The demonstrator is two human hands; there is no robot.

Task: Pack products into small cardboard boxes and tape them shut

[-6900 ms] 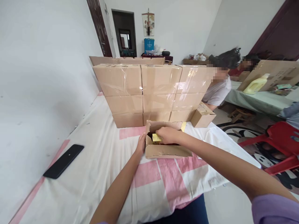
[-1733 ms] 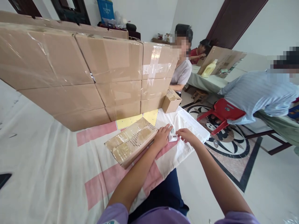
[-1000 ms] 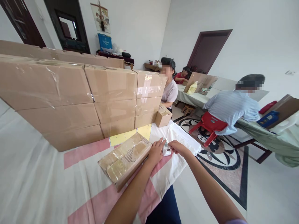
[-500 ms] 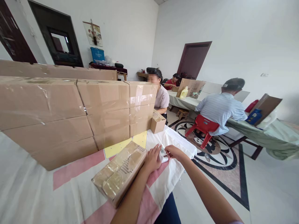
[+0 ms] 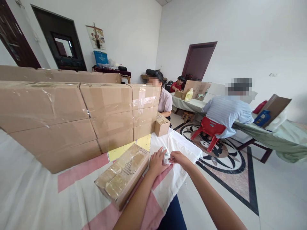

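A small white pack [image 5: 166,157] with faint markings is between my hands, low over the table's right part; whether it is a box or a pouch is unclear. My left hand [image 5: 156,162] is closed around its left side, fingers over the top. At the pack's right edge, my right hand [image 5: 177,158] is closed in a pinch, with its fingertips partly hidden. Beside my left forearm lies a long taped cardboard box [image 5: 124,174].
A wall of stacked cardboard boxes [image 5: 109,118] stands on the cloth-covered table [image 5: 72,198], with a small carton [image 5: 162,124] at its right end. Behind it sits a person [image 5: 165,100]. Another person [image 5: 220,110] sits on a red chair [image 5: 211,127] at the right table.
The white pack has turned slightly between my hands, and my right fingers have shifted a little along its edge. The view has moved slightly; the boxes stay in place.
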